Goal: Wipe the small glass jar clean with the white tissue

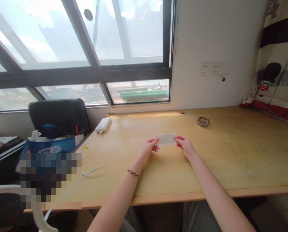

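Note:
A small white rectangular piece (166, 139), flat and thin like folded paper or tissue, is stretched between my two hands just over the wooden table (231, 154). My left hand (152, 145) pinches its left end between thumb and fingers. At the opposite end, my right hand (184, 145) grips the right edge in the same way. Its exact kind is too indistinct to name. A braided bracelet (133, 173) circles my left wrist.
On the table's far left lies a white power bank (103, 125) with a cable (94, 169) trailing below. A dark glass ashtray-like dish (203, 121) sits at the back right. Left of the table are a black chair (60, 112) and a blue bag (52, 145).

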The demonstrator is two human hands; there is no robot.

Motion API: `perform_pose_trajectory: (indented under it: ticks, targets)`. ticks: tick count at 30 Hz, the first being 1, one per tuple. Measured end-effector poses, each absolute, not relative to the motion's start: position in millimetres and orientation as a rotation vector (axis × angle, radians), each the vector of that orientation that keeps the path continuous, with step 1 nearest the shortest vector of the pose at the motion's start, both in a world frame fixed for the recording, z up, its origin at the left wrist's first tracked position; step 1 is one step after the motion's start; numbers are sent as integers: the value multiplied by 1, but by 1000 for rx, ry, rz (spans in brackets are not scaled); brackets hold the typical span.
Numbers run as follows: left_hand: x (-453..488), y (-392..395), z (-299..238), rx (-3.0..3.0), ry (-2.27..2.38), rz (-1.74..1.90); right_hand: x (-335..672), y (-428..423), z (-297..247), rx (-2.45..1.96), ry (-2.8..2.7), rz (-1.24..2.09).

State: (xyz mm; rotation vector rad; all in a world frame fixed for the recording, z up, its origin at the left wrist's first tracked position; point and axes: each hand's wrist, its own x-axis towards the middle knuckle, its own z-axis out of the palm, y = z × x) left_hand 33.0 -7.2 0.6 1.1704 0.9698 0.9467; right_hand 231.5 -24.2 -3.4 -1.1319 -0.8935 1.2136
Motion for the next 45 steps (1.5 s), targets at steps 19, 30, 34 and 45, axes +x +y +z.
perform_pose_trajectory:
  ticks: [19,30,34,45]
  targets:
    - [38,-10,5,1136,787,986,232,-20,-7,-892,-765,1272]
    - [35,-5,-1,1242,973,1068,253,-11,-25,-1219,-782,866]
    - [33,-3,-1,1238,975,1101,320,-24,-28,-1562,-906,568]
    - [36,-3,1,1334,1064,1046,368,-76,-37,-2026,-1721,-55]
